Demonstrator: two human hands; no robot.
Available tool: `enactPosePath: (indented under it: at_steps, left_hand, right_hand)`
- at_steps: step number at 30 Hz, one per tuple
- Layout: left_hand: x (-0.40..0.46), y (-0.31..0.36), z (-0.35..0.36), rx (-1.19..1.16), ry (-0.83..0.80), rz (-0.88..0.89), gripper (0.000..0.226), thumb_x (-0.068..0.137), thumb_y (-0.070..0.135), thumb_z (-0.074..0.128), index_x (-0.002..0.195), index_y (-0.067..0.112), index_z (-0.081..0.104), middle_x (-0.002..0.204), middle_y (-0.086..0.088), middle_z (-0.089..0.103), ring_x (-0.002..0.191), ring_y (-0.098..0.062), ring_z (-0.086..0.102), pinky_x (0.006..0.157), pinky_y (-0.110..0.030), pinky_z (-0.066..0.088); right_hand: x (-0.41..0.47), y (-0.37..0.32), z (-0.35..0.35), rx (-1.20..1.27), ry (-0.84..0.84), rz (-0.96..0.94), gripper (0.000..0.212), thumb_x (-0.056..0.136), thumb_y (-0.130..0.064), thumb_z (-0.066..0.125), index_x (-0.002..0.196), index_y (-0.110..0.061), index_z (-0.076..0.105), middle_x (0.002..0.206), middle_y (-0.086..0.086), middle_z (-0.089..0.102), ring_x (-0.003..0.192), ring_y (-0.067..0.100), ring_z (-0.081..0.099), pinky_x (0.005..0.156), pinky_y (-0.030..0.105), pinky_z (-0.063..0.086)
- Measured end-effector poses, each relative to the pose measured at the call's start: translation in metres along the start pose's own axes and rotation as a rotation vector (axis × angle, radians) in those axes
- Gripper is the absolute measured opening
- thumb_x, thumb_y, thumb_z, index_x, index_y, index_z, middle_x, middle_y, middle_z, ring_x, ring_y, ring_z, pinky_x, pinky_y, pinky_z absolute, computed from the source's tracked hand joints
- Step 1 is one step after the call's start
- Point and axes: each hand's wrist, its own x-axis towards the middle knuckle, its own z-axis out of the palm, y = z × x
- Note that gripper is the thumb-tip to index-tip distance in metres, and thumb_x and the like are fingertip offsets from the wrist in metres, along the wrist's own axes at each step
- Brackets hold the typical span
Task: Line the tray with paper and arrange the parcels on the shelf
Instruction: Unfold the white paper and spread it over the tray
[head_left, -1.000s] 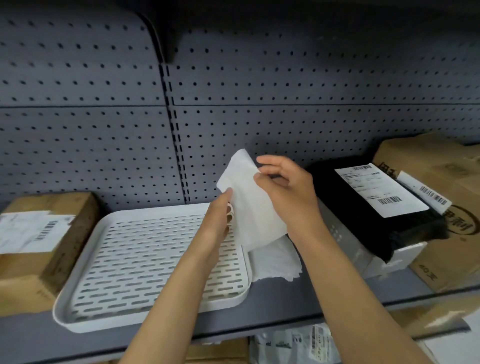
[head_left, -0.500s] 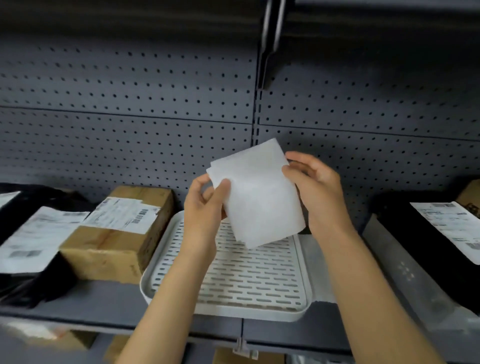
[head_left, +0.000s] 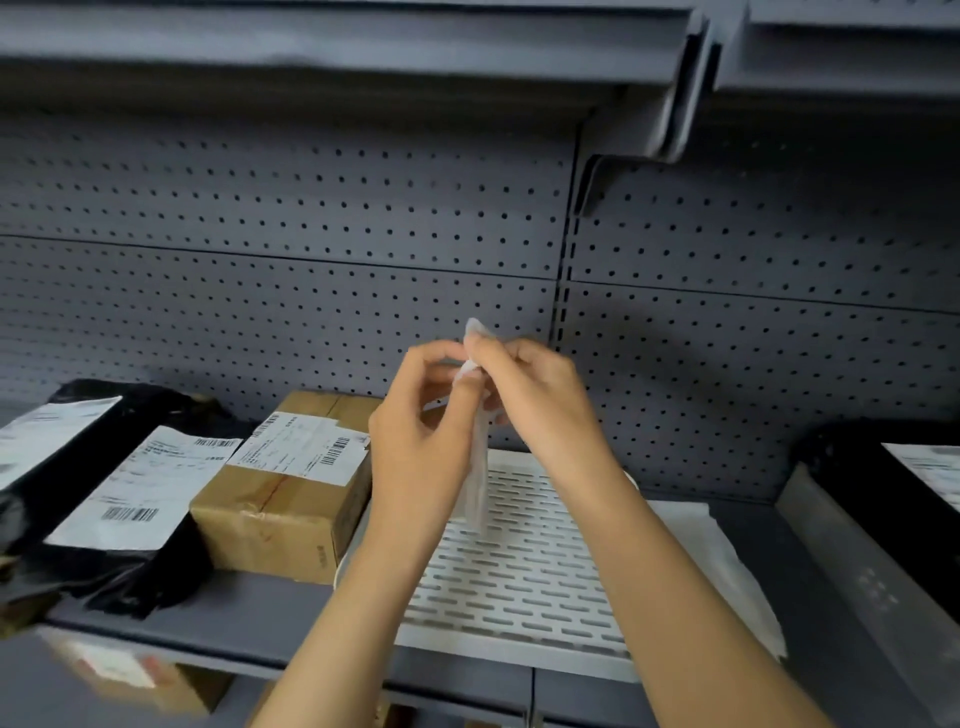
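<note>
Above the white slotted tray (head_left: 519, 587): left hand (head_left: 421, 447) and right hand (head_left: 535, 400), raised, fingertips together, both pinching the top of one paper sheet (head_left: 477, 483). Sheet hangs edge-on, long axis vertical, lower end just over the tray.

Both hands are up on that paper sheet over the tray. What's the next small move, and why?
Probably draw the hands apart to open the paper sheet. The left hand and right hand pinch its top together, so it hangs edge-on above the slotted white tray, whose surface shows bare. Opened flat, it could be lowered in as the lining.
</note>
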Motion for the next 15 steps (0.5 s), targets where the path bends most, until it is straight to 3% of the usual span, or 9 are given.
enactPosePath:
  at_steps: [3,5,8,12,15]
  left_hand:
    - [-0.001,0.002,-0.005,-0.053,-0.032,-0.041,0.015,0.094,0.037,0.057,0.102,0.029,0.067,0.094,0.010,0.074,0.094,-0.016,0.073,0.088,-0.049,0.058]
    - [0.001,0.003,-0.005,-0.130,-0.014,-0.112,0.014,0.094,0.038,0.058,0.099,0.027,0.065,0.086,0.018,0.071,0.085,-0.009,0.070,0.082,-0.043,0.058]
    - [0.006,0.003,-0.006,-0.227,0.019,-0.261,0.014,0.098,0.031,0.062,0.100,0.018,0.066,0.078,0.019,0.071,0.073,0.004,0.065,0.068,-0.018,0.051]
    - [0.010,0.001,-0.010,-0.243,-0.057,-0.403,0.017,0.097,0.027,0.065,0.099,0.013,0.075,0.100,-0.012,0.079,0.087,-0.017,0.071,0.081,-0.037,0.057]
    - [0.011,0.001,-0.011,-0.321,-0.101,-0.494,0.015,0.096,0.025,0.066,0.090,0.013,0.072,0.085,-0.010,0.076,0.077,-0.020,0.069,0.075,-0.038,0.056]
  right_hand:
    - [0.000,-0.001,0.001,0.046,-0.005,-0.008,0.037,0.085,-0.051,0.067,0.082,-0.015,0.072,0.087,0.010,0.076,0.091,0.028,0.072,0.093,0.054,0.055]
    - [0.000,0.001,0.002,0.037,-0.014,-0.041,0.035,0.087,-0.049,0.066,0.083,-0.015,0.072,0.086,0.010,0.075,0.089,0.030,0.073,0.090,0.054,0.056]
    - [-0.003,0.005,0.000,-0.039,-0.015,-0.125,0.022,0.093,-0.039,0.067,0.090,-0.017,0.073,0.084,0.000,0.076,0.083,0.016,0.072,0.084,0.039,0.059]
    - [-0.005,0.007,-0.006,-0.084,0.000,-0.172,0.019,0.092,-0.032,0.070,0.092,-0.013,0.074,0.086,0.002,0.077,0.083,0.018,0.073,0.078,0.031,0.056]
    - [-0.006,0.008,-0.013,-0.063,0.014,-0.167,0.018,0.092,-0.030,0.071,0.089,-0.013,0.075,0.083,0.003,0.077,0.079,0.018,0.072,0.080,0.036,0.057]
